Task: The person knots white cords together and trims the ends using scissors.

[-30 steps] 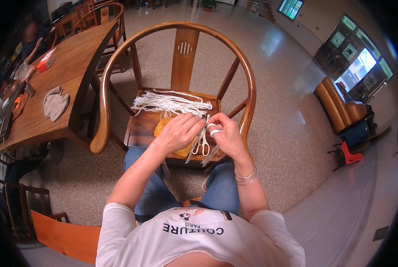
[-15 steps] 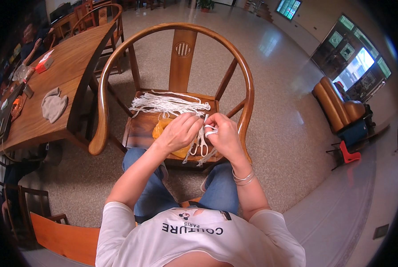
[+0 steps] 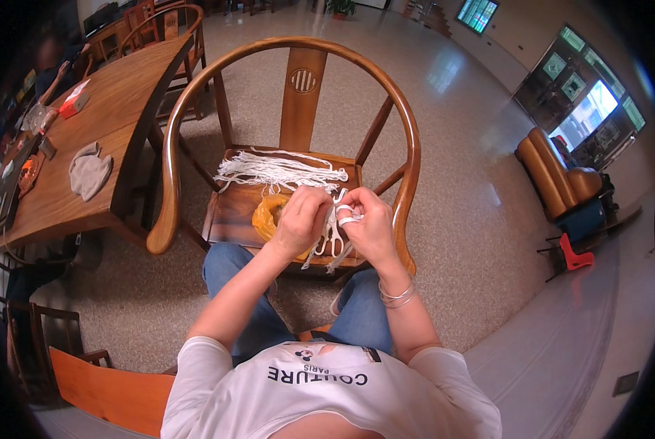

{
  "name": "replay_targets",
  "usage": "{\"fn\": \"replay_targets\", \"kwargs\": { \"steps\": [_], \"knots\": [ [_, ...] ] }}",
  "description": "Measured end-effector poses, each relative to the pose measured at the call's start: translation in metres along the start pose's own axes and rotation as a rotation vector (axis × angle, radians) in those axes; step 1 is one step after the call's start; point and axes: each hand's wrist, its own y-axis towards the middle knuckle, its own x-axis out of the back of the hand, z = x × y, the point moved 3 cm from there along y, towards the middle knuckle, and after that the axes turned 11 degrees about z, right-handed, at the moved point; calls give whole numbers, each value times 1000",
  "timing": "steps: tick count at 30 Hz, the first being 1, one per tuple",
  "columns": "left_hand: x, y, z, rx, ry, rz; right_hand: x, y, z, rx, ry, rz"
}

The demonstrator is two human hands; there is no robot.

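Note:
White cord (image 3: 350, 218) loops round the fingers of my right hand (image 3: 371, 228), which is closed on it above the chair seat. My left hand (image 3: 302, 222) is closed in a pinch right beside it, fingertips close to the cord; what they grip is hidden. Below and between the hands lie scissors with pale handles (image 3: 332, 244). An orange-yellow plastic bag (image 3: 267, 214) sits partly behind my left hand. Farther back on the seat lies a bundle of white cords (image 3: 280, 170), spread out at its left end.
The wooden armchair (image 3: 302, 95) faces me, its curved rail rising around the seat. At the left stands a wooden table (image 3: 126, 124) with a beige cloth (image 3: 90, 172) and a red tissue box (image 3: 73, 106). A person sits beyond it. A brown leather sofa (image 3: 551, 172) stands at the right.
My left hand has turned and drawn slightly right and toward me, its fingers more curled. The right hand stays nearly in place with the cord round its fingers.

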Motion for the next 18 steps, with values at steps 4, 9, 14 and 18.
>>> {"fn": "replay_targets", "kwargs": {
  "steps": [4, 9, 14, 18],
  "knots": [
    [-8, -6, -2, 174, -83, -73, -3, -2, -4, -40, 118, -16],
    [-10, -8, -2, 280, -154, -89, -1, -2, -4, -7, 143, -25],
    [-10, -6, -2, 485, -508, -10, 6, -3, 8, 97, -28, -55],
    [-19, -15, 8, 586, -795, 23, 4, -3, 12, 188, -40, -22]
  ]
}}
